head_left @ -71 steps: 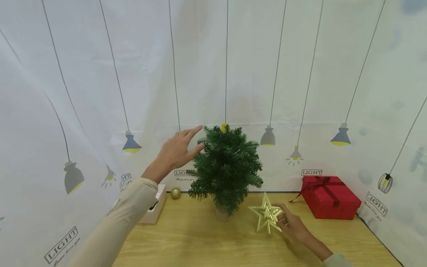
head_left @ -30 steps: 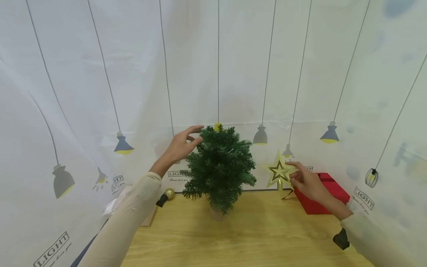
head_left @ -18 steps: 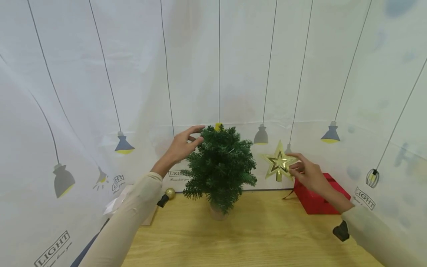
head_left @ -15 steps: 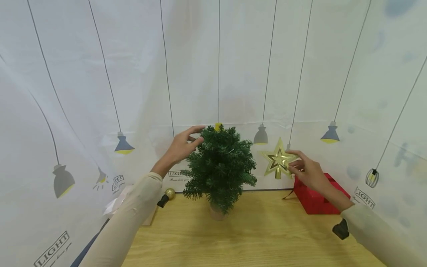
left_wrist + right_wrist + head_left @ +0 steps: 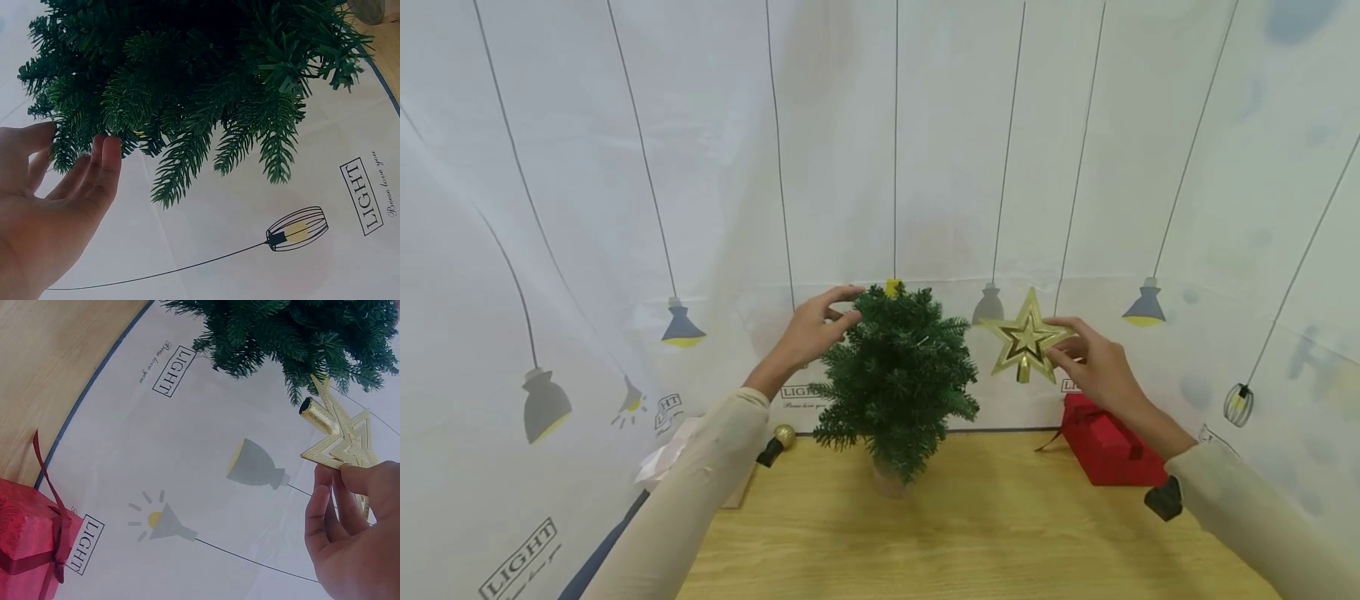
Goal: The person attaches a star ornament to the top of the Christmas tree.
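Note:
A small artificial Christmas tree (image 5: 895, 375) stands upright in a pale pot (image 5: 890, 483) in the head view. At its upper left side is my left hand (image 5: 816, 329), its fingers (image 5: 106, 165) slightly bent and reaching the outer twigs. Thumb and fingers stay apart in the left wrist view, with the needles hiding some of the tips. My right hand (image 5: 1097, 362) pinches a gold star tree topper (image 5: 1028, 337) by one side point, to the right of the tree. The star is raised above the table, its hollow socket (image 5: 320, 415) pointing down in the head view.
On the wooden table (image 5: 970, 533), a red gift box (image 5: 1108, 446) with a dark ribbon sits at the right. A gold ball (image 5: 785, 435) lies left of the tree. A pale box (image 5: 733, 492) is partly hidden behind the left sleeve. A printed white backdrop (image 5: 955, 167) hangs behind.
The right hand has lifted the star from near the tabletop to about the height of the tree's upper part. The left hand has stayed by the treetop, its fingers bending slightly.

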